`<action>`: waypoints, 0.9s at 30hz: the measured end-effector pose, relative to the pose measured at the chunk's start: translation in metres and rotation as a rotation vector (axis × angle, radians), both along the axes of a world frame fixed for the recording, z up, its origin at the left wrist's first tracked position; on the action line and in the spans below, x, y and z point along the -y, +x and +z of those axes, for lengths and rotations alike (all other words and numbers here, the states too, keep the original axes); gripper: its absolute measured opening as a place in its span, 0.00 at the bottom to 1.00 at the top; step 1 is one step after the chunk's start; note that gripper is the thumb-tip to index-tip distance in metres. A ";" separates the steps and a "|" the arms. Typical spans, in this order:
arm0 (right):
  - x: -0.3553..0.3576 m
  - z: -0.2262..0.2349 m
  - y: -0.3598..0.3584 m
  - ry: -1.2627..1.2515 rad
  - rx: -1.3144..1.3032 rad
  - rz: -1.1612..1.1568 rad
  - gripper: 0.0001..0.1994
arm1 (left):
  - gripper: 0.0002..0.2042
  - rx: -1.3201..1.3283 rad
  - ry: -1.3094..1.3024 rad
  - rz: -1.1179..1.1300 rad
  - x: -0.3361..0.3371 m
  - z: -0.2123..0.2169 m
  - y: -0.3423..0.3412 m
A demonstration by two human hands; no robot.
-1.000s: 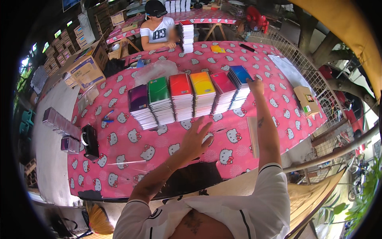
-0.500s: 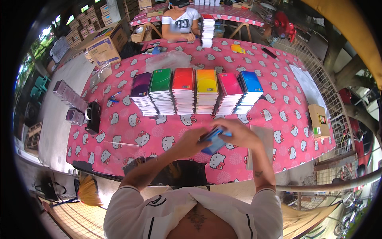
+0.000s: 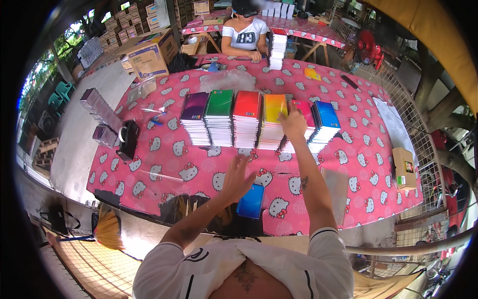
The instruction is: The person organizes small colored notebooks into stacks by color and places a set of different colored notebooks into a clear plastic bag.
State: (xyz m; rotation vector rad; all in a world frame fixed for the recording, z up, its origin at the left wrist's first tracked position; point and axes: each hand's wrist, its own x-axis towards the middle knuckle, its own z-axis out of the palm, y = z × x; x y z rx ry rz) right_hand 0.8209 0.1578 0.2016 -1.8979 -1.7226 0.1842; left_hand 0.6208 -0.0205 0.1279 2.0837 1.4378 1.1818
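Note:
A row of spiral notebook stacks stands across the table: purple (image 3: 194, 107), green (image 3: 219, 103), red (image 3: 247, 104), yellow (image 3: 274, 107), pink (image 3: 302, 110) and blue (image 3: 326, 114). My right hand (image 3: 296, 123) reaches to the yellow stack, its thumb over the top yellow notebook's right edge and its fingers bent beside it. It partly covers the pink stack. A separate blue notebook (image 3: 250, 202) lies flat near the table's front edge. Beside it my left hand (image 3: 239, 175) hovers with fingers apart, holding nothing.
A clear plastic sheet (image 3: 334, 192) lies at right, near a cardboard box (image 3: 404, 168). A black tape dispenser (image 3: 128, 141) stands at left, with clear plastic (image 3: 226, 80) behind the stacks. Opposite sits a person (image 3: 245, 37) beside a tall notebook stack (image 3: 277, 50).
The blue notebook has left both hands and lies on the table. My right hand has moved forward to the yellow stack; my left hand has opened. The view has shifted slightly.

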 end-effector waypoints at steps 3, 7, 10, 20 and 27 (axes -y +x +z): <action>-0.014 -0.015 0.045 0.075 -0.519 0.103 0.31 | 0.27 0.073 0.110 -0.113 -0.020 0.031 0.019; 0.072 -0.005 0.018 0.128 -1.154 0.405 0.24 | 0.25 0.504 -0.206 -0.113 -0.018 0.049 0.004; 0.174 -0.042 -0.013 -0.039 -1.379 0.395 0.19 | 0.26 0.582 -0.450 -0.257 -0.005 0.032 -0.002; 0.257 -0.140 -0.015 0.016 -0.193 0.179 0.29 | 0.36 -0.331 -0.095 0.066 0.052 -0.067 -0.040; 0.126 -0.030 -0.093 0.377 -0.512 0.540 0.22 | 0.28 -0.432 0.400 0.286 -0.116 0.069 -0.085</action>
